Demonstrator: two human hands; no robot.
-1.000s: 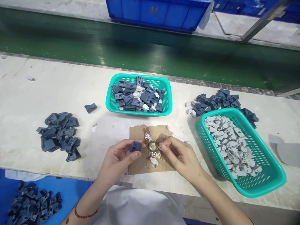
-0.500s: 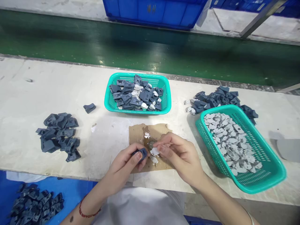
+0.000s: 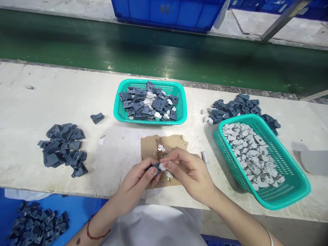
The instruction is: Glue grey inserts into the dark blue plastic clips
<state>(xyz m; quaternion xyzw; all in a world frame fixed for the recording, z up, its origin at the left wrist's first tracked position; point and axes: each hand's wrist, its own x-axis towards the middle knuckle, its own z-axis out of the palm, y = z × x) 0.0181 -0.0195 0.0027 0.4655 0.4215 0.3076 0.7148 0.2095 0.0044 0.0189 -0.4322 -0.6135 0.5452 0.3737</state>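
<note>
My left hand (image 3: pixel 143 176) is closed around a dark blue-grey plastic part (image 3: pixel 156 168), its hollow end facing right. Between the thumb and fingertips of my right hand (image 3: pixel 189 172) is a small light-grey plastic piece (image 3: pixel 162 166), which meets the end of the dark part. How deep it sits there is hidden by my fingers. Below the hands lies a brown cardboard sheet (image 3: pixel 148 147) with a wet, shiny patch (image 3: pixel 161 147). Another light piece (image 3: pixel 168 174) rests on the cardboard, partly covered by my right hand.
A green basket (image 3: pixel 118 114) of dark and light parts stands behind the cardboard. To the right, another green basket (image 3: pixel 289 194) holds light pieces, with a dark pile (image 3: pixel 238 106) behind it. Dark parts (image 3: pixel 64 147) lie left; more (image 3: pixel 38 222) sit lower left. A small white cylinder (image 3: pixel 204 157) lies right.
My right hand has moved left and brought the light-grey piece against the dark part. My left hand has stayed nearly still. The white cylinder is now uncovered beside the right hand.
</note>
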